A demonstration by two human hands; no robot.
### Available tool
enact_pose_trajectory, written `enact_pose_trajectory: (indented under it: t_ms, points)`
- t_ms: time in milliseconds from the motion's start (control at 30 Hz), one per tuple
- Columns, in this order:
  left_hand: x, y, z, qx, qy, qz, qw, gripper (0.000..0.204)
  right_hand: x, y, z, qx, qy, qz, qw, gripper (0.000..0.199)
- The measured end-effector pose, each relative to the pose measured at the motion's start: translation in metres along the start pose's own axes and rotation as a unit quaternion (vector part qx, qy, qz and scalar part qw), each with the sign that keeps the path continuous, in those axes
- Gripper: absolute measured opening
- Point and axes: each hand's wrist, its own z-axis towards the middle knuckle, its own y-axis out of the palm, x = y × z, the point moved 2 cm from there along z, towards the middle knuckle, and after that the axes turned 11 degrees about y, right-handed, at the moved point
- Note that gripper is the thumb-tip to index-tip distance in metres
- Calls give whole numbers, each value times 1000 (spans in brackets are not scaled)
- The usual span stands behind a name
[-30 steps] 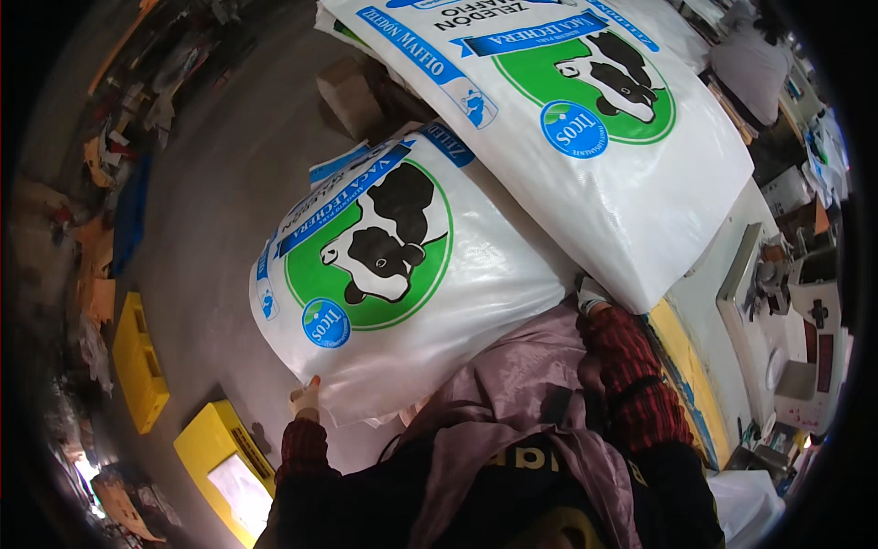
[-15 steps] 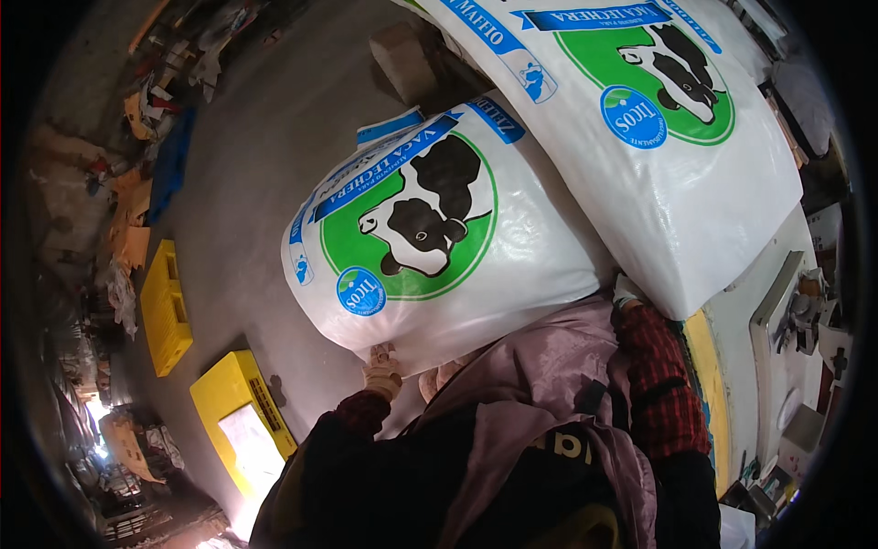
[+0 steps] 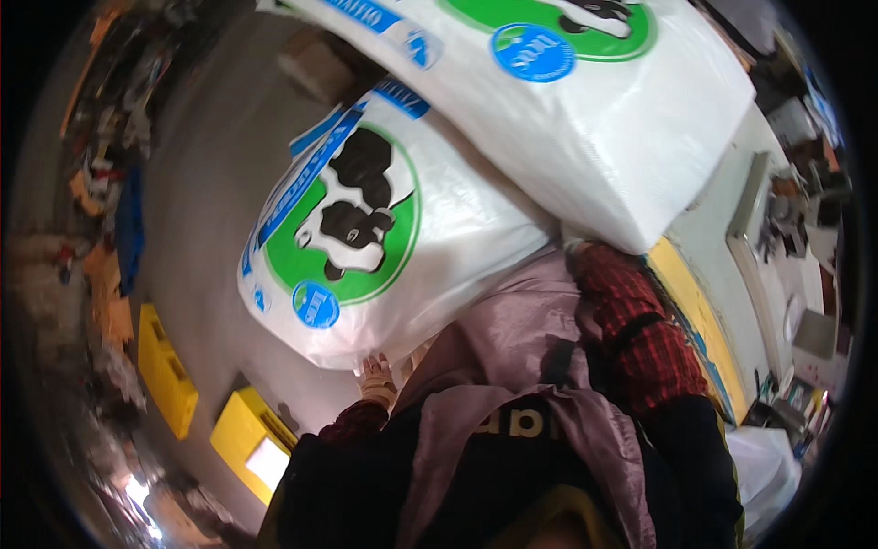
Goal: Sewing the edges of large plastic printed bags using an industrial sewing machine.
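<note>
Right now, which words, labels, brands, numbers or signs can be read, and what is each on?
Wording isn't copied; print stands here:
Lower white sack, slanting blue banner: letters, seen obliquely.
Lower sack's blue corner block: letters, partly covered.
Lower sack's badge: letters; finer print blurred.
Upper white sack, blue edge strip: letters, cut by the frame.
Upper sack's badge: letters; finer print blurred.
Dark top: pale letters, partly covered by mauve cloth.
</note>
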Motion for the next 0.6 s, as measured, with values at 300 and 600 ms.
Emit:
enact_pose_trajectory:
  t_ms: [300,600]
  points:
    - [88,-274,49,-212,262,-138,931,28,10,-17,-36,-120,17,225,967,41]
    - [385,-537,-9,594,529,-89,599,31,15,-135,-135,-250,-16,63,966,44]
